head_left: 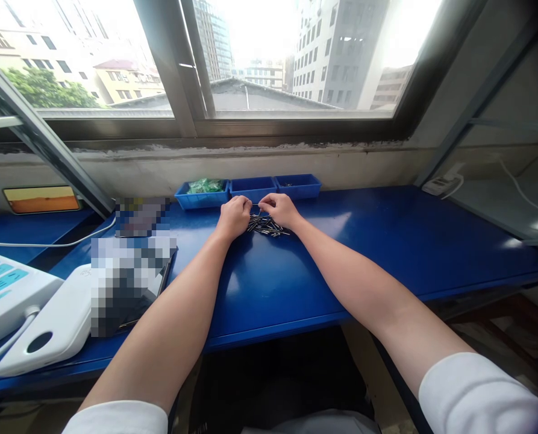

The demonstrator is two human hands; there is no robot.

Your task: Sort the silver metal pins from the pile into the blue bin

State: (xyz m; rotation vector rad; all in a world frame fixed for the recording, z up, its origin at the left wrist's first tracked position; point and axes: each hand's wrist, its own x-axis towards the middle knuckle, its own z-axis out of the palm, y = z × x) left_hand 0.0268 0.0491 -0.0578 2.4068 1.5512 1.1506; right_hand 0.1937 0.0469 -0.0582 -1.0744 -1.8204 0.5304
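Note:
My left hand [235, 217] is closed, its thumb and fingers pinched just above the left end of a pile of thin dark metal pins [269, 226]. Facing it over the same pile, my right hand [279, 210] is closed in a pinch too. A thin dark pin-like piece [255, 206] shows in the small gap between the fingertips, and both hands seem to grip it. Its ends are hidden by the fingers, and its exact kind is too small to tell. The pile lies loose on the blue tabletop [269, 295].
Behind the hands stand three blue bins: the left bin [200, 201] holds a green plastic bag [205, 185], beside a middle bin [252, 188] and a right bin [298, 187] with small pieces. A white power bank [52, 328], a power strip [13, 289] and a phone [41, 199] lie left.

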